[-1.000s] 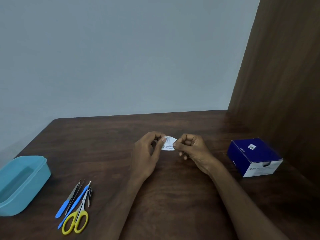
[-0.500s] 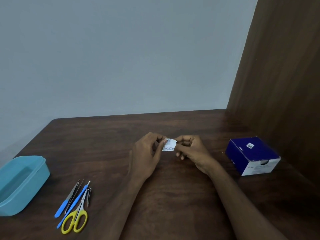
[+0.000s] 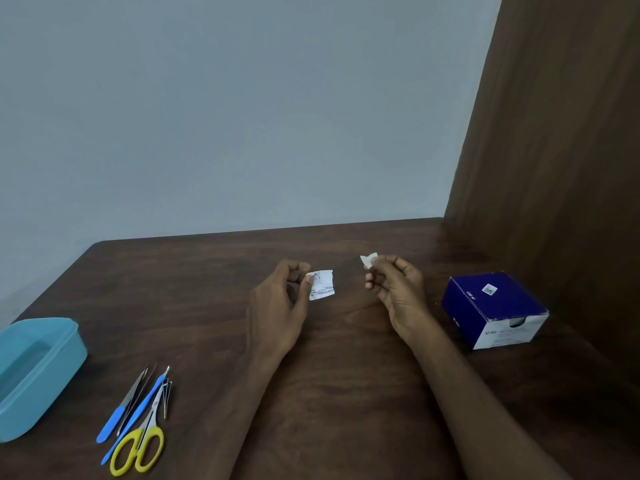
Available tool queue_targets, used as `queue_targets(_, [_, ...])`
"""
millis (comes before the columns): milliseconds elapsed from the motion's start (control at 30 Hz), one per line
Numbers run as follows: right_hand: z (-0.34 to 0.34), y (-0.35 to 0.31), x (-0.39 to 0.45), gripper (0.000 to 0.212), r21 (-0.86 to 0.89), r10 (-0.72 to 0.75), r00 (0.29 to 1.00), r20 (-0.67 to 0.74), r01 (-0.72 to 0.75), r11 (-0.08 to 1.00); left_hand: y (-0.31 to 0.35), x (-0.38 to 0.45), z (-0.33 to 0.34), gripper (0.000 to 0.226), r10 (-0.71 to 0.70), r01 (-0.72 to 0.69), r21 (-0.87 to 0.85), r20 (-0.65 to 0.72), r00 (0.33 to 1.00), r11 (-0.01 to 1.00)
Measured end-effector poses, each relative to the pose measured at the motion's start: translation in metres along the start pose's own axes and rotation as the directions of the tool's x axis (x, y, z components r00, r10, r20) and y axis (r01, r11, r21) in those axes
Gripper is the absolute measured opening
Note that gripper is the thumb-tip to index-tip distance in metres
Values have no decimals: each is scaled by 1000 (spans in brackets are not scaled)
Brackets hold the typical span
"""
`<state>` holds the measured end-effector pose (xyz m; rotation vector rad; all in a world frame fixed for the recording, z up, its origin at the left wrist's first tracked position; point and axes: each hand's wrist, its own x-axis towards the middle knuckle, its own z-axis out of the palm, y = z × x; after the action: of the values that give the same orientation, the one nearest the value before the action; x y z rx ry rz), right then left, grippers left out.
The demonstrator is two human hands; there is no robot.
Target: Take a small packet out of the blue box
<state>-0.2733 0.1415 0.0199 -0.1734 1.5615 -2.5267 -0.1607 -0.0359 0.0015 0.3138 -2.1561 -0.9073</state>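
A small white packet (image 3: 322,285) is pinched at its edge by the left hand (image 3: 277,306), while a torn white bit (image 3: 368,260) is pinched above the right hand (image 3: 398,289), so the 2 pieces are kept well apart.

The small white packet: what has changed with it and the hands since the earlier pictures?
The hands moved apart: the left hand keeps pinching the printed packet, while the right hand now pinches a small white piece away from it. Blue box, tub and scissors stayed put.
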Motion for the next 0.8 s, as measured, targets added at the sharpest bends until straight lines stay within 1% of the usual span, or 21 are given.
queue_targets(67, [0,-2,0,13,45,-21,999,-33,23,999,2,-1,-1,10,40,-40,9,26,999,999])
queue_targets(133, [-2,-3,1,18,60,-81,993,-85,86,994,2,-1,0,8,90,-91,26,59,994,995])
queue_targets(233, [-4,-5,2,21,21,-195,968,-156,201,979,3,-3,3,10,166,-181,125,118,979,976])
queue_targets(267, [-5,-5,2,21,24,-219,959,-183,227,974,5,-4,5,11,168,-184,140,119,979,973])
queue_targets(300, [-6,-7,1,21,43,-235,947,-217,250,967,10,-5,7,10,145,-158,124,106,984,980])
queue_targets(367, [-7,-9,0,20,101,-253,923,-289,293,951,19,-4,14,8,58,-62,48,71,996,997])
queue_targets(433, [-9,-10,1,19,142,-257,906,-337,318,937,29,0,25,10,3,-3,-5,64,998,1000])
queue_targets(533, [-8,-10,-1,17,149,-264,890,-373,338,929,43,6,45,6,-56,58,-15,109,993,998])
queue_targets(600, [-7,-11,-2,13,135,-291,879,-377,363,922,50,7,61,4,-64,68,-22,152,986,997])
queue_targets(633, [-7,-11,-3,13,125,-301,874,-380,371,920,51,6,69,5,-55,56,0,168,984,998])
queue_targets(667, [-8,-11,-2,13,119,-306,871,-384,376,919,52,3,76,8,-41,31,57,182,983,998])
queue_targets(733, [-12,-11,-1,13,108,-308,868,-390,375,921,53,-2,87,14,2,-53,226,220,975,973])
queue_targets(767, [-14,-11,0,13,100,-308,869,-388,372,923,53,-3,90,15,29,-87,262,219,975,961])
queue_targets(800, [-15,-10,0,13,95,-305,870,-386,367,926,54,-2,89,13,70,-116,244,192,979,963])
